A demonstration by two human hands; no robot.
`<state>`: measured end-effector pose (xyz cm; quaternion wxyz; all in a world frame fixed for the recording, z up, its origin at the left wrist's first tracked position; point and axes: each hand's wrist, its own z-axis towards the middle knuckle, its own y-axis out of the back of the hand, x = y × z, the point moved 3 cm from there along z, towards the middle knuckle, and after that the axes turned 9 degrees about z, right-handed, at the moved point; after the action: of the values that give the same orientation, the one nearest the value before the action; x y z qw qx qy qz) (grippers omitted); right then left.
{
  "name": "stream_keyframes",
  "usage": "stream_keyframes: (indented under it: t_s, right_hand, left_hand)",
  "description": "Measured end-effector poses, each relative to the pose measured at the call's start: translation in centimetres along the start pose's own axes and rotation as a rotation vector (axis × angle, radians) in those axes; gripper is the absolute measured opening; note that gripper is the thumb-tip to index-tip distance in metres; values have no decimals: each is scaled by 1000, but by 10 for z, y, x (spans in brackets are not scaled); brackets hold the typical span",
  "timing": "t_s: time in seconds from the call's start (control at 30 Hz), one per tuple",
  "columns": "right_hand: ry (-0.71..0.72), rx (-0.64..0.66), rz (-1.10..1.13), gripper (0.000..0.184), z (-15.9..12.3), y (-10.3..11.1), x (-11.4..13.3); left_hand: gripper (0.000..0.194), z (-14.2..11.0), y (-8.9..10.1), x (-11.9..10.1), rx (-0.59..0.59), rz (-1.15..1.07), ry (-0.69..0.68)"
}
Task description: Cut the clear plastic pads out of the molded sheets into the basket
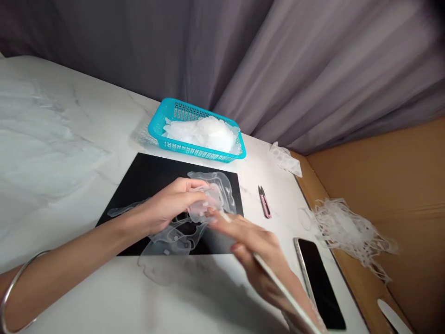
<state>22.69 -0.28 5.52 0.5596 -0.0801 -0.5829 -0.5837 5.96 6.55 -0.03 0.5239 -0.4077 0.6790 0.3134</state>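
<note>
My left hand pinches a translucent, pale plastic-like piece with rounded edges, thumb on top. Closed around a slim, pale stick-like tool is my right hand; its fingertips reach the lower edge of the piece. The right hand is slightly blurred, so the exact kind of tool cannot be made out. Under and around both hands, more clear, flexible sheet with moulded shapes spreads over a black mat and past its front edge.
A turquoise basket holding whitish translucent pieces stands behind the mat. To the right lie pink thread snips, a phone and a small clear bag. Stringy clear scraps hang by the cardboard. Clear sheeting covers the left.
</note>
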Motion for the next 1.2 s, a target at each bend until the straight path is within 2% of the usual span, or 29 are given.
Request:
stream_keyframes:
  t_s: [0.13,0.2,0.3,0.43,0.53,0.7,0.93,1.2]
  right_hand:
    - [-179,-350,181,44,-4,25,-27]
    - [-217,-429,295,50,-2,30,-42]
    - [-286,-405,434,53,1,29,-56]
    - [-304,-332,496,62,-5,28,-58]
    - [-281,-295,460,66,-11,27,-51]
    - [-333,-224,360,60,-15,21,-39]
    - [-331,-216,245,60,-13,21,-35]
    - [-328,-243,289,60,-17,21,-39]
  left_hand:
    - [29,-5,-4,-6,71,-7,55]
    - [26,-7,-7,-11,59,39,58]
    - [22,-9,-10,-13,38,102,37]
    - [24,-9,-12,-9,16,30,33]
    - [24,-9,-13,-6,-24,-40,71]
    - [21,-12,-16,-8,-63,-98,137]
    - [19,-12,-16,-8,-61,-50,110]
    - [25,-9,-12,-6,-86,-11,82]
